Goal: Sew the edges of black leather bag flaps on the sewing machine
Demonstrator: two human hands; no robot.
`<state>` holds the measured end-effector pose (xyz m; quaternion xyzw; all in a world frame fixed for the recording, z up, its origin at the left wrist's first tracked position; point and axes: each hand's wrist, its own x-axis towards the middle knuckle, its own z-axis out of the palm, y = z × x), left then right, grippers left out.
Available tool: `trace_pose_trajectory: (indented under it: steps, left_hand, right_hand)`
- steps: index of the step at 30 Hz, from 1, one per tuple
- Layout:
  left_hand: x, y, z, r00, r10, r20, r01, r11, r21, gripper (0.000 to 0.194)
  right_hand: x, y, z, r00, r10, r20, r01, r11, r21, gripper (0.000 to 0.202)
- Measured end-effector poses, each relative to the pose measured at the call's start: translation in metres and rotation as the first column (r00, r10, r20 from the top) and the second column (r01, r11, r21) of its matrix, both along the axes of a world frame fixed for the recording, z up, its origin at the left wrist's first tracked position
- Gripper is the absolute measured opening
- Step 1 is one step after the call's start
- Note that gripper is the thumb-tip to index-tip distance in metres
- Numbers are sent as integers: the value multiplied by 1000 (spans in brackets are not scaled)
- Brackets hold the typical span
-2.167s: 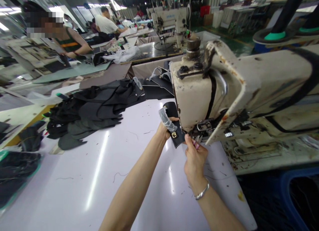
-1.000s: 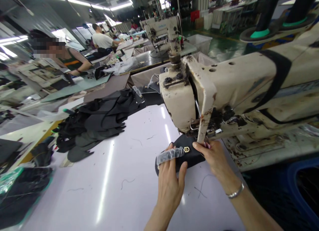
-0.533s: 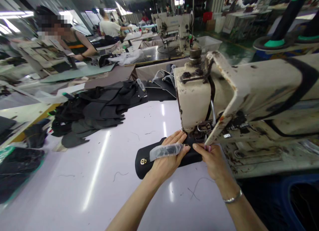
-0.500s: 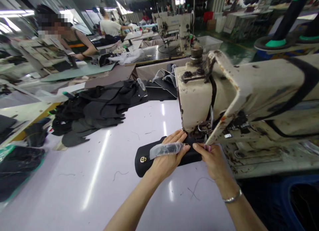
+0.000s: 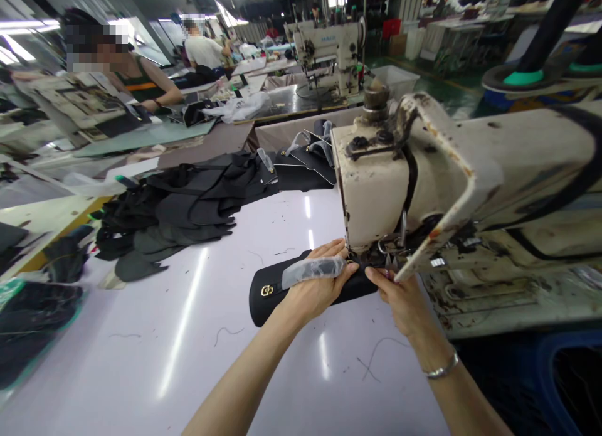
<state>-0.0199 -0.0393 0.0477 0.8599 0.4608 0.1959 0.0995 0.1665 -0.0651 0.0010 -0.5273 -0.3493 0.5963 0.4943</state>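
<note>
My left hand [image 5: 317, 293] lies flat, fingers stretched out, on a black bag panel [image 5: 263, 307] under the sewing machine's needle area. A handle wrapped in clear plastic [image 5: 310, 270] crosses over the back of that hand. A gold metal fitting [image 5: 267, 290] shows at the panel's left end. My right hand [image 5: 399, 298] is closed around small thread snips [image 5: 390, 270] with a pinkish grip, its fingertips touching the panel's right part. The sewing machine head [image 5: 371, 191] hides the panel's far edge and the needle.
Dark cut pieces [image 5: 188, 204] lie heaped on the left of the white table [image 5: 188, 354]. Behind are more black panels [image 5: 301, 172] with wrapped handles. Loose threads lie about the tabletop. A co-worker [image 5: 145, 85] sits at another machine; thread cones [image 5: 540, 47] stand at right.
The bag panel has shifted slightly up and left in view, with both hands staying on it. The snips' blades now show more clearly beside the right fingertips.
</note>
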Motion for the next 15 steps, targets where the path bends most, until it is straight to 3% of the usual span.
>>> trace_pose_trajectory:
  steps: [8,15]
  left_hand:
    - [2,6,-1,984,94,151,-70,985,-155,36]
    - [11,15,-8,975,159,152,-108,948,-301,41]
  right_hand:
    - [11,-21,-10,976,104,191,-112,993,31,58]
    - [8,-30,-20,955,31,297,-62,993,98,51]
